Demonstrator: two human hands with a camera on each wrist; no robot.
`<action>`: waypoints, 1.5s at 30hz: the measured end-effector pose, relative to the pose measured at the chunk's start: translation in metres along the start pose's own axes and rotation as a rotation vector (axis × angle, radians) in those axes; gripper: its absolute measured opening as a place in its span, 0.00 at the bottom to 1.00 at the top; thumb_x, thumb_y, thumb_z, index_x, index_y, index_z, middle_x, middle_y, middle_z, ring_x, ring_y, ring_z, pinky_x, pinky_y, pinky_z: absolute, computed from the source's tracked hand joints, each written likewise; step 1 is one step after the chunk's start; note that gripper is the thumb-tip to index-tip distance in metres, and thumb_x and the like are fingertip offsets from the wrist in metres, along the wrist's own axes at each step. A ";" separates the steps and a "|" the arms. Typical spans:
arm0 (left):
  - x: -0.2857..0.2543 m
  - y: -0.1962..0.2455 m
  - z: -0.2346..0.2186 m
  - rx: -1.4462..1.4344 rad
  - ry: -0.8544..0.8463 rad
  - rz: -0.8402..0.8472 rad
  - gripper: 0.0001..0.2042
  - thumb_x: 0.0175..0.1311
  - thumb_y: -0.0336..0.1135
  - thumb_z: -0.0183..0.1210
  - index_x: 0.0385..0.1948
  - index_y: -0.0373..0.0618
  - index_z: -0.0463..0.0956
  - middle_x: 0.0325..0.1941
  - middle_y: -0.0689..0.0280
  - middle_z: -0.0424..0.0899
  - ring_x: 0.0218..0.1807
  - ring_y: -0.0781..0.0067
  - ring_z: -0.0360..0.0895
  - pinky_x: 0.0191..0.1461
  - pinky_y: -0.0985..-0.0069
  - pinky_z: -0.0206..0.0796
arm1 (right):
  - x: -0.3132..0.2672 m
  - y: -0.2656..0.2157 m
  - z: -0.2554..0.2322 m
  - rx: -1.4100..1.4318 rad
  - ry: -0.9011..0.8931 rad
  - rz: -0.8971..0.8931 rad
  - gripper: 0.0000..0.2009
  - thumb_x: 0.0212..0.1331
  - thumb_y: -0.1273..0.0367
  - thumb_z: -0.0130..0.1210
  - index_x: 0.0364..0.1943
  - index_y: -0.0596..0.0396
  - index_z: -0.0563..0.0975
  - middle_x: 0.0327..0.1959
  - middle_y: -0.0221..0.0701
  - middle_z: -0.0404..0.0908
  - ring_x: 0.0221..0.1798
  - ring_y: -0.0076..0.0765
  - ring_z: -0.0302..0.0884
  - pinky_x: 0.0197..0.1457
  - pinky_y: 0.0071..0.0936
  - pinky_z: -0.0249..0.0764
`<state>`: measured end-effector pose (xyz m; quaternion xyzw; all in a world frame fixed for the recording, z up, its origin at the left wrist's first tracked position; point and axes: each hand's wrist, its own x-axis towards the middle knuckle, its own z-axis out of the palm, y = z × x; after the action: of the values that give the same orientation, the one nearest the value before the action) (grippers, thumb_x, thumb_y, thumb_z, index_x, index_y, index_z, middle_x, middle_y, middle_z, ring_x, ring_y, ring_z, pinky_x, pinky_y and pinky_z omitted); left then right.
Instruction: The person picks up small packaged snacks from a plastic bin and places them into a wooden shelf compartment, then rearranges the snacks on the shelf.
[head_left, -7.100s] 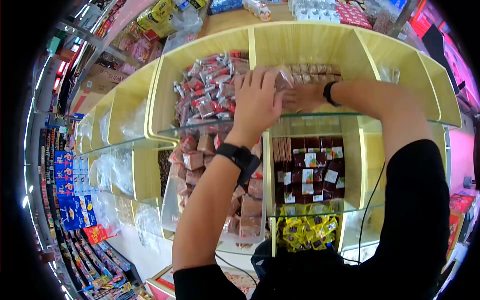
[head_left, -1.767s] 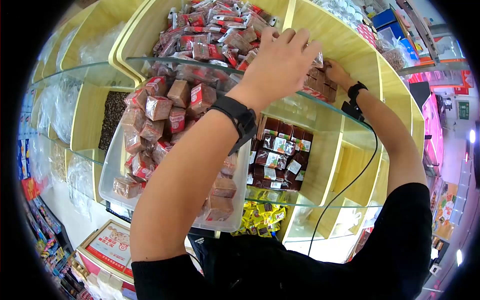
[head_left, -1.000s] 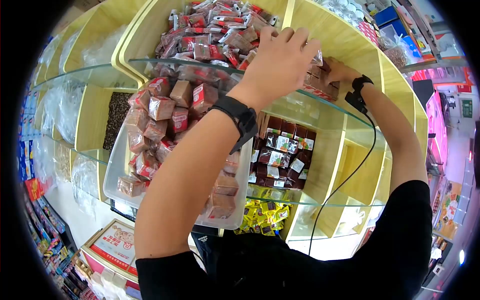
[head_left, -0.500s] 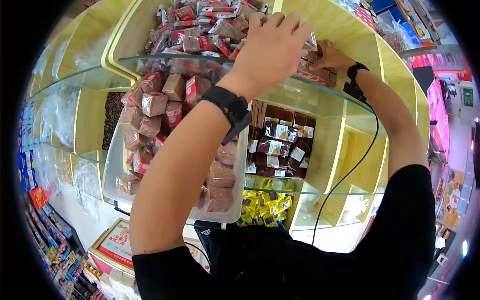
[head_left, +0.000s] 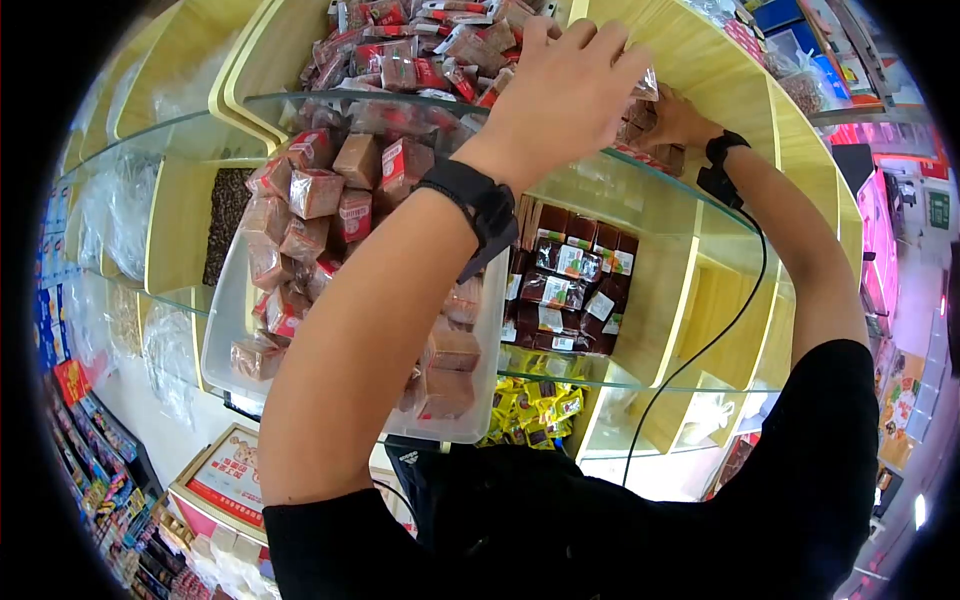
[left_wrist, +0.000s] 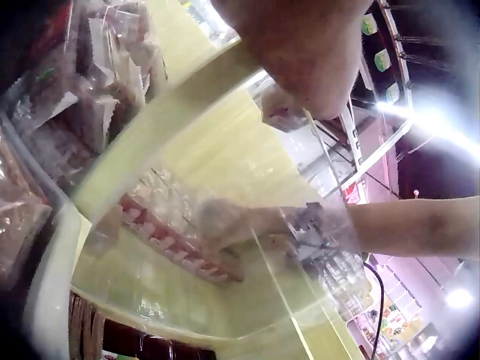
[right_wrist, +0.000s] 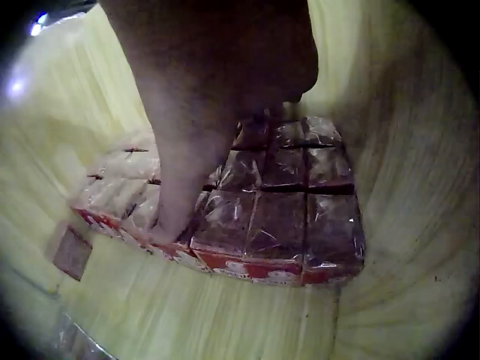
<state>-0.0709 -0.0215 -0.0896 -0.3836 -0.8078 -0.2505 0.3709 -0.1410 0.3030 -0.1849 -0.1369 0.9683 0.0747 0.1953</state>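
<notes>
High in the head view, my left hand is raised over the divider between two upper compartments, pinching a clear-wrapped brown block. That block also shows under the hand in the left wrist view. My right hand reaches into the right upper compartment onto neat rows of wrapped blocks. In the right wrist view, its straight thumb rests at the front edge of the rows; the other fingertips are hidden. One small wrapped piece lies apart on the wood, left of the rows.
Loose wrapped sticks fill the left upper compartment. Below stands a clear tub of red-and-brown blocks. Dark packets and yellow packets sit lower. A glass edge fronts the shelf; a black cable hangs from my right wrist.
My right hand's thumb, spread out half a second ago, has come in against the block rows. My left hand keeps its pinch. Since the oldest frame, my hands have moved apart and the view has shifted.
</notes>
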 end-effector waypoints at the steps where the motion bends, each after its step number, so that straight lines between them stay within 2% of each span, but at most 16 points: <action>1: 0.000 0.001 -0.002 0.011 0.006 -0.012 0.16 0.54 0.34 0.63 0.44 0.53 0.72 0.40 0.69 0.73 0.45 0.67 0.74 0.51 0.58 0.54 | 0.000 -0.003 -0.002 -0.016 -0.042 -0.005 0.69 0.25 0.34 0.71 0.70 0.71 0.55 0.72 0.55 0.56 0.74 0.62 0.55 0.76 0.49 0.54; 3: -0.001 0.005 -0.005 0.034 0.018 -0.031 0.15 0.54 0.34 0.63 0.44 0.53 0.72 0.40 0.69 0.73 0.45 0.68 0.74 0.51 0.58 0.54 | 0.000 -0.006 -0.005 -0.046 -0.123 -0.012 0.70 0.25 0.35 0.71 0.69 0.76 0.54 0.73 0.57 0.55 0.73 0.63 0.55 0.76 0.48 0.53; 12: 0.002 0.006 -0.010 0.093 -0.021 -0.021 0.16 0.53 0.35 0.64 0.44 0.53 0.73 0.41 0.68 0.73 0.45 0.67 0.74 0.51 0.58 0.54 | -0.004 -0.004 0.020 -0.208 0.101 -0.099 0.72 0.22 0.43 0.76 0.78 0.43 0.42 0.72 0.55 0.57 0.73 0.65 0.55 0.75 0.53 0.51; 15: 0.010 0.011 -0.026 -0.112 -0.135 -0.081 0.16 0.57 0.33 0.58 0.47 0.44 0.70 0.45 0.59 0.73 0.50 0.58 0.71 0.56 0.58 0.55 | -0.004 -0.001 0.016 -0.166 0.089 -0.146 0.71 0.24 0.43 0.76 0.78 0.45 0.43 0.71 0.56 0.58 0.73 0.65 0.55 0.74 0.54 0.51; 18: 0.012 0.011 -0.027 -0.106 -0.128 -0.067 0.16 0.56 0.34 0.58 0.47 0.43 0.71 0.44 0.59 0.73 0.50 0.59 0.71 0.55 0.58 0.55 | -0.004 0.002 0.013 -0.144 0.142 -0.190 0.70 0.24 0.43 0.76 0.78 0.47 0.45 0.69 0.57 0.59 0.71 0.66 0.58 0.74 0.54 0.52; 21: 0.003 0.005 -0.008 0.063 -0.090 -0.041 0.20 0.54 0.39 0.66 0.49 0.51 0.73 0.45 0.66 0.74 0.50 0.64 0.74 0.57 0.59 0.55 | -0.007 0.004 0.014 -0.148 0.203 -0.216 0.69 0.24 0.45 0.76 0.77 0.54 0.48 0.66 0.58 0.64 0.68 0.64 0.62 0.72 0.52 0.57; 24: 0.002 0.005 -0.006 0.035 -0.097 -0.053 0.20 0.54 0.38 0.66 0.50 0.51 0.73 0.45 0.66 0.75 0.50 0.63 0.74 0.58 0.58 0.55 | 0.000 0.003 0.016 -0.185 0.115 -0.185 0.69 0.23 0.46 0.76 0.75 0.60 0.49 0.63 0.58 0.69 0.67 0.64 0.65 0.70 0.50 0.61; 25: 0.003 0.006 -0.006 0.005 -0.090 -0.061 0.20 0.54 0.37 0.65 0.50 0.51 0.73 0.45 0.66 0.75 0.50 0.63 0.74 0.58 0.58 0.55 | -0.009 -0.015 0.003 -0.239 0.072 -0.097 0.68 0.24 0.48 0.77 0.73 0.66 0.50 0.60 0.56 0.73 0.65 0.60 0.69 0.66 0.50 0.67; 28: 0.006 0.006 -0.008 -0.015 -0.106 -0.071 0.20 0.54 0.38 0.65 0.50 0.51 0.74 0.44 0.66 0.74 0.50 0.63 0.74 0.58 0.59 0.54 | -0.012 -0.030 0.003 -0.204 -0.230 0.348 0.66 0.24 0.49 0.78 0.71 0.69 0.53 0.59 0.54 0.75 0.64 0.56 0.72 0.63 0.52 0.69; 29: 0.006 0.007 -0.009 -0.014 -0.115 -0.072 0.20 0.54 0.38 0.65 0.50 0.50 0.74 0.44 0.66 0.74 0.50 0.63 0.74 0.58 0.59 0.54 | -0.024 -0.029 0.006 -0.364 -0.122 0.254 0.64 0.23 0.48 0.79 0.68 0.71 0.57 0.60 0.53 0.74 0.64 0.52 0.71 0.60 0.51 0.72; 32: 0.005 0.008 -0.009 -0.014 -0.134 -0.088 0.21 0.54 0.38 0.65 0.50 0.49 0.74 0.44 0.66 0.75 0.50 0.63 0.74 0.58 0.60 0.54 | -0.020 -0.018 0.020 -0.490 -0.032 0.203 0.64 0.22 0.47 0.79 0.67 0.70 0.59 0.64 0.51 0.69 0.66 0.52 0.69 0.59 0.50 0.73; 35: 0.007 0.009 -0.010 -0.021 -0.128 -0.087 0.21 0.53 0.39 0.66 0.50 0.49 0.74 0.44 0.65 0.75 0.50 0.63 0.74 0.58 0.60 0.54 | -0.028 -0.026 -0.001 -0.330 -0.112 0.190 0.68 0.15 0.49 0.80 0.67 0.73 0.56 0.64 0.54 0.64 0.68 0.55 0.64 0.62 0.48 0.72; 38: 0.006 0.008 -0.008 -0.022 -0.125 -0.078 0.21 0.54 0.39 0.66 0.50 0.49 0.74 0.45 0.64 0.75 0.51 0.62 0.73 0.58 0.59 0.53 | -0.017 -0.011 0.019 -0.215 0.087 0.079 0.68 0.15 0.52 0.79 0.69 0.72 0.54 0.65 0.54 0.63 0.68 0.58 0.63 0.65 0.44 0.70; 41: 0.007 0.009 -0.010 -0.003 -0.163 -0.090 0.21 0.54 0.39 0.66 0.51 0.48 0.74 0.46 0.64 0.75 0.52 0.61 0.73 0.58 0.59 0.54 | -0.017 -0.025 0.017 -0.228 0.110 0.067 0.67 0.16 0.54 0.78 0.70 0.69 0.54 0.65 0.53 0.63 0.68 0.59 0.62 0.66 0.42 0.69; 44: 0.005 0.009 -0.009 0.019 -0.144 -0.077 0.22 0.54 0.40 0.66 0.51 0.48 0.74 0.46 0.63 0.76 0.52 0.59 0.74 0.59 0.59 0.54 | -0.017 -0.011 0.020 -0.110 0.232 -0.059 0.69 0.14 0.53 0.78 0.72 0.66 0.52 0.66 0.50 0.63 0.69 0.57 0.61 0.66 0.48 0.68; 45: 0.005 0.010 -0.009 0.011 -0.143 -0.076 0.22 0.55 0.40 0.66 0.51 0.48 0.74 0.47 0.63 0.76 0.52 0.59 0.74 0.59 0.59 0.54 | -0.016 -0.007 0.022 -0.105 0.242 -0.079 0.70 0.14 0.53 0.78 0.72 0.66 0.52 0.66 0.50 0.63 0.69 0.57 0.61 0.67 0.47 0.66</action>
<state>-0.0612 -0.0199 -0.0791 -0.3675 -0.8476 -0.2320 0.3043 -0.1171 0.3044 -0.1996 -0.1932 0.9733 0.1006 0.0725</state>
